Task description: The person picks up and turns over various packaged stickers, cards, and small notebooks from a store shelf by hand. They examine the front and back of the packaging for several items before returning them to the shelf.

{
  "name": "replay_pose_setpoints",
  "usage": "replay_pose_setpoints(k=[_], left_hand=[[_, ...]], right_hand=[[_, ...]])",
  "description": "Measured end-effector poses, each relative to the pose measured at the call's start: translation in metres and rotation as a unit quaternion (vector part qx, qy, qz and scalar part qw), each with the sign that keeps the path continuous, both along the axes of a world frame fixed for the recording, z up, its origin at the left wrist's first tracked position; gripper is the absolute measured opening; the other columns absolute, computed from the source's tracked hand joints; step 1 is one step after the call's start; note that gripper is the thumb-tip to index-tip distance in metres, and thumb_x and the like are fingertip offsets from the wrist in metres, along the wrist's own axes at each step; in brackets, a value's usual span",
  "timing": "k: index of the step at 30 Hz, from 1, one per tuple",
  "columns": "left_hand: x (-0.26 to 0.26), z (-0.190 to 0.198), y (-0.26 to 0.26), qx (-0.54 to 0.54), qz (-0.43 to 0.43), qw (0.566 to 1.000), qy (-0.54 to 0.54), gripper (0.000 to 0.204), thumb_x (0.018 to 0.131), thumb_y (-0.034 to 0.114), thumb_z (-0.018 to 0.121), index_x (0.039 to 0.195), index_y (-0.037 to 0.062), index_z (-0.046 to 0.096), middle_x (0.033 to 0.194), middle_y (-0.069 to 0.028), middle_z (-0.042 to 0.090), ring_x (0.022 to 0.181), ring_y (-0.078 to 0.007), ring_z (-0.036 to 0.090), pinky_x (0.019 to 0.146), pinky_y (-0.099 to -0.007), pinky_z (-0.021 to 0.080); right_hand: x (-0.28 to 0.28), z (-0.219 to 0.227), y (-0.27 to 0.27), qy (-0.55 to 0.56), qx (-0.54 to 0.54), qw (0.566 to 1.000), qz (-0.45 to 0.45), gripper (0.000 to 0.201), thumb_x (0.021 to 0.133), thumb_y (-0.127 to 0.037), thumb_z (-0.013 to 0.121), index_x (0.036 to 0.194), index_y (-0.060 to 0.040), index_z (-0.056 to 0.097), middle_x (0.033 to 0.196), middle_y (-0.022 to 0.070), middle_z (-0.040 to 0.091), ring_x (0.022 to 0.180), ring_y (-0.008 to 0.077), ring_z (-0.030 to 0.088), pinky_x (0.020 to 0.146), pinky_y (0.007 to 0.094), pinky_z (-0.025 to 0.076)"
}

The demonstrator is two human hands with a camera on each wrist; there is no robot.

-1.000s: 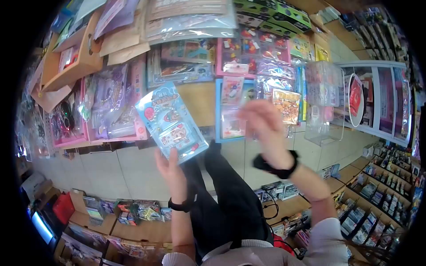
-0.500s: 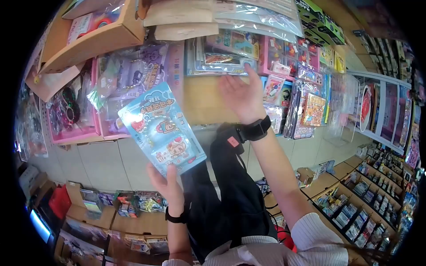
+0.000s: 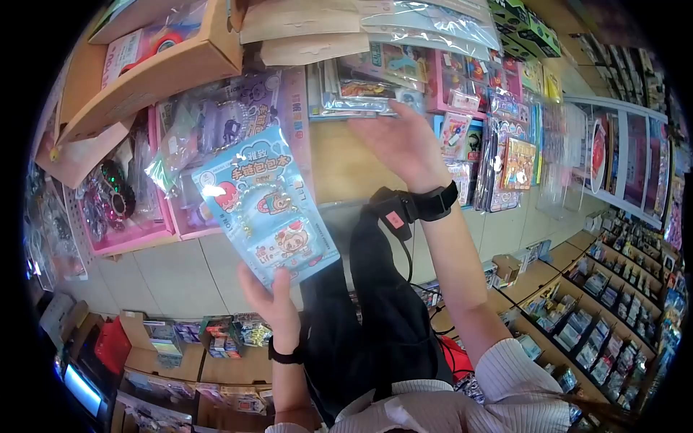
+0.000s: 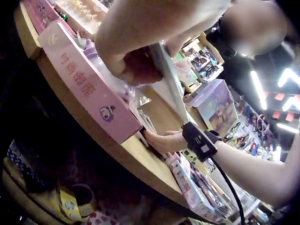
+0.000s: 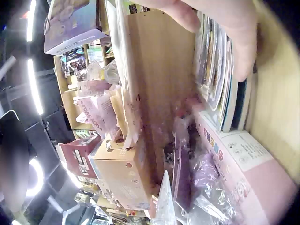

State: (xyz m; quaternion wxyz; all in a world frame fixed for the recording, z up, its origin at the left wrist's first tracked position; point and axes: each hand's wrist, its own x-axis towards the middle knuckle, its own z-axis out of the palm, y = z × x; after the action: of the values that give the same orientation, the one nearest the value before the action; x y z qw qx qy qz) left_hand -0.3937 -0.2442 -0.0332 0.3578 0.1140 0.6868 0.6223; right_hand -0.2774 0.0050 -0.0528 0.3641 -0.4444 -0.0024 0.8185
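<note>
My left hand holds a light-blue toy packet by its lower edge, thumb on the front and the other fingers behind. Printed characters and a string of beads show on its face. In the left wrist view the packet appears edge-on beyond the hand. My right hand is at the front edge of a stack of flat packaged goods, its fingers extended. Seen from the right wrist, the fingers lie along the side of that stack, with the thumb apart over the wooden surface.
Pink trays of purple packets stand to the left, below a cardboard display box. Right of the right hand are more packets and a clear plastic stand. Shelves of small goods line the other side.
My right hand has swung left from the packets on the right to the stack's front edge. The left hand keeps the blue packet in nearly the same place. The head view has shifted.
</note>
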Motion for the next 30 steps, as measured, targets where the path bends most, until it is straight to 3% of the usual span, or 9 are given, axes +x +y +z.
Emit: replay_pose_setpoints(k=[5, 7, 10, 17, 19, 27, 30], left_hand=[[-0.002, -0.001, -0.002, 0.003, -0.031, 0.999, 0.023, 0.037, 0.084, 0.007, 0.055, 0.116, -0.0025, 0.039, 0.108, -0.0106, 0.049, 0.100, -0.0161, 0.048, 0.090, -0.0306, 0.036], [-0.003, -0.002, -0.002, 0.012, -0.039, 0.999, 0.025, 0.037, 0.084, 0.008, 0.055, 0.116, -0.0025, 0.039, 0.107, -0.0107, 0.049, 0.099, -0.0161, 0.048, 0.090, -0.0306, 0.036], [-0.003, 0.001, -0.001, 0.008, -0.037, 0.999, 0.013, 0.038, 0.084, 0.008, 0.055, 0.117, -0.0026, 0.039, 0.108, -0.0108, 0.049, 0.100, -0.0164, 0.048, 0.090, -0.0308, 0.036], [-0.004, -0.001, -0.003, 0.002, -0.040, 0.999, 0.014, 0.039, 0.085, 0.009, 0.055, 0.118, -0.0026, 0.038, 0.110, -0.0105, 0.049, 0.102, -0.0169, 0.048, 0.091, -0.0315, 0.036], [-0.004, -0.002, -0.003, 0.008, -0.041, 0.999, 0.009, 0.040, 0.085, 0.010, 0.055, 0.119, -0.0025, 0.037, 0.111, -0.0105, 0.048, 0.102, -0.0171, 0.048, 0.092, -0.0317, 0.036], [-0.005, -0.002, -0.006, 0.005, -0.036, 0.999, 0.002, 0.041, 0.086, 0.011, 0.056, 0.120, -0.0022, 0.037, 0.112, -0.0106, 0.048, 0.103, -0.0169, 0.047, 0.092, -0.0316, 0.036], [-0.004, 0.001, -0.004, 0.020, -0.021, 0.999, -0.014, 0.040, 0.084, 0.010, 0.057, 0.117, -0.0017, 0.039, 0.110, -0.0091, 0.048, 0.101, -0.0158, 0.046, 0.091, -0.0304, 0.035]], right_hand=[[0.012, 0.007, -0.013, 0.037, 0.007, 0.999, 0.031, 0.027, 0.088, -0.015, 0.048, 0.101, 0.0088, 0.044, 0.111, 0.0218, 0.049, 0.109, 0.0335, 0.048, 0.100, 0.0413, 0.038], [0.015, 0.013, -0.020, -0.084, 0.063, 0.994, 0.019, 0.023, 0.088, -0.013, 0.047, 0.099, 0.0068, 0.045, 0.111, 0.0212, 0.049, 0.103, 0.0311, 0.051, 0.094, 0.0390, 0.042], [0.018, 0.012, -0.014, -0.070, 0.129, 0.989, -0.005, 0.019, 0.086, -0.010, 0.048, 0.097, 0.0051, 0.047, 0.106, 0.0189, 0.050, 0.097, 0.0287, 0.053, 0.088, 0.0371, 0.045], [0.019, 0.005, 0.004, 0.010, 0.052, 0.998, -0.046, 0.020, 0.084, -0.006, 0.048, 0.099, 0.0065, 0.044, 0.099, 0.0164, 0.049, 0.095, 0.0277, 0.051, 0.088, 0.0370, 0.045], [0.018, 0.000, 0.012, 0.076, -0.013, 0.993, -0.087, 0.024, 0.084, -0.005, 0.048, 0.102, 0.0087, 0.042, 0.102, 0.0177, 0.047, 0.098, 0.0282, 0.049, 0.090, 0.0383, 0.045], [0.002, 0.002, 0.027, -0.011, 0.084, 0.993, -0.077, 0.042, 0.085, -0.016, 0.053, 0.114, 0.0091, 0.034, 0.116, 0.0194, 0.039, 0.111, 0.0311, 0.042, 0.099, 0.0423, 0.037], [-0.007, -0.003, 0.044, -0.040, 0.062, 0.993, -0.089, 0.054, 0.086, -0.025, 0.054, 0.128, -0.0026, 0.029, 0.127, 0.0178, 0.035, 0.114, 0.0321, 0.040, 0.099, 0.0480, 0.034]])
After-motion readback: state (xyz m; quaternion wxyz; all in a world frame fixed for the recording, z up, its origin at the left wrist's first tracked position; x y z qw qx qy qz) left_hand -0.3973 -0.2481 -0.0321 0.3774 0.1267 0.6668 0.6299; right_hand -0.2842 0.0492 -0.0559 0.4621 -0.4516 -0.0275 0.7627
